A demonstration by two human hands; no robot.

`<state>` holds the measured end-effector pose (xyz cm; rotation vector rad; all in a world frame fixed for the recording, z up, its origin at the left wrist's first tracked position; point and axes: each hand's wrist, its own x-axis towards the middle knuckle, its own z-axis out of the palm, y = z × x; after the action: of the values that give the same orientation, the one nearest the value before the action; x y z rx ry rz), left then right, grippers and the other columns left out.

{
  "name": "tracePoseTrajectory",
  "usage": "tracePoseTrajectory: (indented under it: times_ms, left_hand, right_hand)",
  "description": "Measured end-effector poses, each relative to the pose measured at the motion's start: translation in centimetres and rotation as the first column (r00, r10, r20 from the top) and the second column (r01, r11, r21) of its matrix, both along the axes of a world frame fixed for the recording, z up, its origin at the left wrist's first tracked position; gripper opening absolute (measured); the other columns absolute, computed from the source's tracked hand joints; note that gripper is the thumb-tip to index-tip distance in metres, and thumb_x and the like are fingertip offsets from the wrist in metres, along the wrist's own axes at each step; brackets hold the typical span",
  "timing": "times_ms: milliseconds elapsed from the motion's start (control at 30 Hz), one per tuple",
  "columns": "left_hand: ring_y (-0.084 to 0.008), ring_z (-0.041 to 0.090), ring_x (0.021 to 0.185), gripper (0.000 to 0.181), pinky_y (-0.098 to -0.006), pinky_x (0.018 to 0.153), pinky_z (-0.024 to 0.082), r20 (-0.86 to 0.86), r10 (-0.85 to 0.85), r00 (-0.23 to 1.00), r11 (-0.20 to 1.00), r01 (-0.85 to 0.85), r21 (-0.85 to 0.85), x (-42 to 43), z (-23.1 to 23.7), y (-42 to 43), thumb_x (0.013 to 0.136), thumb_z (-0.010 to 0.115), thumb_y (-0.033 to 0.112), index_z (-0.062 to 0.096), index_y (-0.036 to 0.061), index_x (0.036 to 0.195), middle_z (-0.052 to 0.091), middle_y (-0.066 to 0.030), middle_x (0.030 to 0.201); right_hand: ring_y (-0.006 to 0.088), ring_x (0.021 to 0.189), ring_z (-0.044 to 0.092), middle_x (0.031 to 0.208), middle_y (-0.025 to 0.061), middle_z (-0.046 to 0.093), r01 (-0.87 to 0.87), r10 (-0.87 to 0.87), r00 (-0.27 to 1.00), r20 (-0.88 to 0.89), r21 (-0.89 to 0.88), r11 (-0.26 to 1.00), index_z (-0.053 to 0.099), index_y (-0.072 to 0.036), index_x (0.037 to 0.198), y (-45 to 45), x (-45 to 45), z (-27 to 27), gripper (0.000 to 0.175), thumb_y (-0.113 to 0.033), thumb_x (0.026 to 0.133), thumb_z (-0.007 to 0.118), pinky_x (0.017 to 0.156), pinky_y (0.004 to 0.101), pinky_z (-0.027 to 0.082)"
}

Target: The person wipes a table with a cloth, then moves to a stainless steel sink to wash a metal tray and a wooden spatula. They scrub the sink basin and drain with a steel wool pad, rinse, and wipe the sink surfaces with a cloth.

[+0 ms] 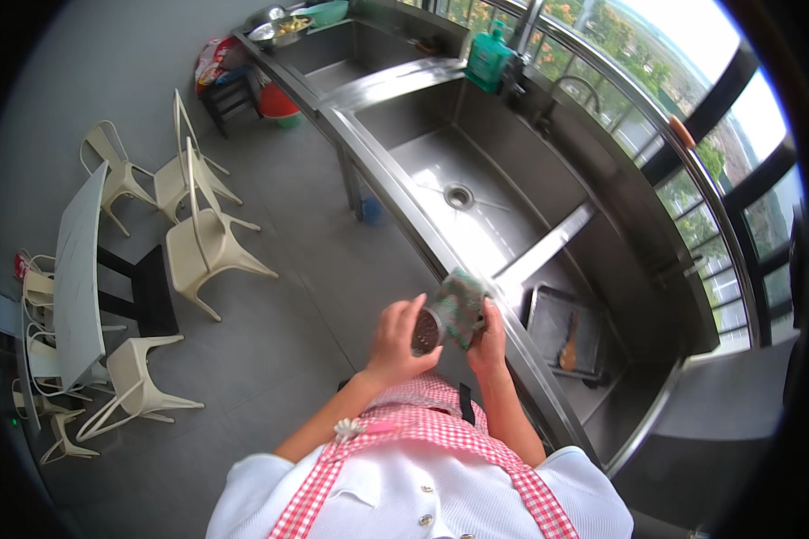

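My left hand (399,340) grips a small round dark container (428,331), its face with light specks turned upward; whether it is a lid or a cup I cannot tell. Close beside it, my right hand (489,339) holds a crumpled green and grey cloth (460,306), slightly blurred. Both hands are in front of my red checked apron, near the front edge of the steel sink (404,182). A drain (458,196) shows in the sink's floor.
A metal tray (538,323) with a wooden-handled utensil (569,350) lies in the right basin. A green bottle (489,57) stands behind the sink. Metal bowls (280,35) rest at the far counter end. Cream metal chairs (199,252) surround a table (81,269) at left.
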<state>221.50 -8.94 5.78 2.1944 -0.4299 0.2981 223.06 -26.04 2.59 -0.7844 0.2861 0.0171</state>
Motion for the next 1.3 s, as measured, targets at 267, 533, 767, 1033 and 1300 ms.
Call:
tracePoseTrajectory:
  times_ms: [267,533,767,1033,1300]
  left_hand:
    - [-0.0306,0.043,0.100,0.073,-0.0388,0.085,0.037,-0.080,0.281,0.956,0.959,-0.277,0.066,13.5,-2.8,11.4,0.058,0.070,0.023,0.039,0.0061,0.121,0.043,-0.0144,0.107]
    - [-0.0288,0.045,0.097,0.074,-0.0377,0.083,0.038,-0.053,0.339,0.939,0.936,-0.332,0.117,31.3,-0.4,19.0,0.058,0.071,0.022,0.038,0.0075,0.122,0.045,-0.0128,0.104]
    - [-0.0284,0.046,0.096,0.072,-0.0374,0.082,0.039,0.023,0.274,0.961,0.959,-0.275,0.072,49.2,-0.5,23.9,0.059,0.070,0.022,0.038,0.0064,0.122,0.045,-0.0129,0.105]
    - [-0.0288,0.046,0.095,0.069,-0.0363,0.083,0.039,0.031,0.225,0.974,0.973,-0.224,-0.051,71.1,-1.9,35.0,0.057,0.069,0.017,0.042,0.0011,0.118,0.044,-0.0157,0.104]
    - [-0.0281,0.048,0.092,0.070,-0.0357,0.079,0.041,-0.016,0.388,0.922,0.917,-0.388,-0.090,82.8,-0.2,45.6,0.055,0.068,0.013,0.042,-0.0004,0.118,0.044,-0.0156,0.104]
  right_hand:
    - [0.0370,0.115,0.034,0.128,0.0190,0.036,-0.048,0.217,0.963,-0.162,-0.890,-0.453,0.039,-0.009,0.123,6.5,17.9,-7.2,0.057,-0.043,0.078,0.050,0.092,0.0462,0.028]
    - [0.0343,0.115,0.036,0.127,0.0167,0.038,0.201,0.421,0.906,0.052,-0.927,-0.317,0.041,-0.012,0.122,17.9,37.5,-8.5,0.048,-0.031,0.079,0.051,0.092,0.0455,0.028]
    - [0.0319,0.101,0.045,0.111,0.0144,0.050,0.304,0.105,0.936,0.337,-0.921,0.241,0.049,-0.008,0.111,25.6,52.1,-7.6,0.040,-0.007,0.071,0.055,0.085,0.0383,0.036]
    - [0.0320,0.109,0.042,0.122,0.0157,0.042,0.340,0.502,0.840,0.205,-0.920,-0.194,0.049,-0.006,0.110,41.2,70.0,-8.9,0.043,-0.022,0.070,0.052,0.085,0.0411,0.036]
    - [0.0268,0.099,0.046,0.112,0.0094,0.048,0.370,0.468,0.828,0.308,-0.928,-0.045,0.048,-0.009,0.111,57.9,94.6,-6.2,0.041,-0.009,0.070,0.052,0.079,0.0355,0.037]
